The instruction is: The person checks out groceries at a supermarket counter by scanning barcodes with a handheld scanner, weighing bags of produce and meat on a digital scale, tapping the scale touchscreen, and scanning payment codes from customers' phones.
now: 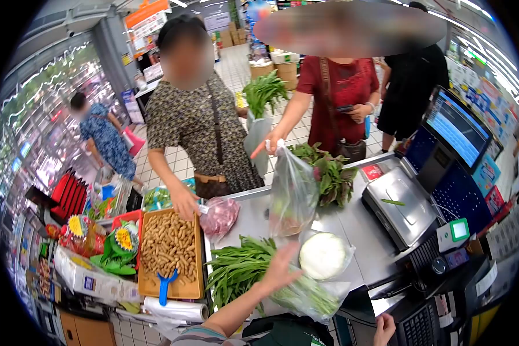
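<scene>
My left hand (279, 270) reaches over the counter with its fingers stretched out and spread, above a bundle of leafy greens (236, 268) whose stems lie in a clear bag (314, 297). I cannot tell whether it touches the bag. Just beyond the fingers lies a round white vegetable (323, 255) in clear plastic. A tall clear bag (294, 196) with contents I cannot make out stands behind it, next to reddish-green leaves (331, 179). My right hand (384, 330) is at the bottom edge, partly cut off, fingers curled with nothing visible in them, near a keyboard (424, 320).
A peanut tray (200, 271) with a blue scoop (166, 286) stands left. One person's hand (184, 202) touches bagged meat (220, 218); another person's hand (268, 145) is by the tall bag. A metal scale (406, 213) and screen (458, 127) stand right.
</scene>
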A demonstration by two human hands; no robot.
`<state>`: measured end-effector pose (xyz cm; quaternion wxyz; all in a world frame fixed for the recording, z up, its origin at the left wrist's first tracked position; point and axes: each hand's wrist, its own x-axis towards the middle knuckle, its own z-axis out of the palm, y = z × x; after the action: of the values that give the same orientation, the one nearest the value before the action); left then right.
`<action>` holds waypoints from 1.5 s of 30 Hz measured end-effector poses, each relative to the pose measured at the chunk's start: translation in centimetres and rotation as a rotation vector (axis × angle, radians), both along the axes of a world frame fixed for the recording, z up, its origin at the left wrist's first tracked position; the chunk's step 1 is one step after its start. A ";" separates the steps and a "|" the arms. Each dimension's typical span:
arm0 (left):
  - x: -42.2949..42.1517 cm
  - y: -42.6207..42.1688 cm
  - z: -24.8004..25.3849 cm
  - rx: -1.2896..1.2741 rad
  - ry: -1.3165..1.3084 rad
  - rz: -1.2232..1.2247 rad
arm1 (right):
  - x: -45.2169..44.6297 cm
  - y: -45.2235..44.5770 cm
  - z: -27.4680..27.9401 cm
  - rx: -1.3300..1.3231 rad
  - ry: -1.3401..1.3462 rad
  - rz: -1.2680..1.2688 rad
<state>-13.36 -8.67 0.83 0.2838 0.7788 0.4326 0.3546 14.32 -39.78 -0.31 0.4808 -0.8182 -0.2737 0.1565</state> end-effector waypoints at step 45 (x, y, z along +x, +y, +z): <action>-0.8 8.0 14.7 0.242 0.134 -0.067 | 8.4 10.1 -7.4 0.487 0.690 -0.698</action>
<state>-14.18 -0.71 15.57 0.1700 0.8433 0.3785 0.3415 22.72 -29.67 -7.75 0.7416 -0.6266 0.1593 0.1789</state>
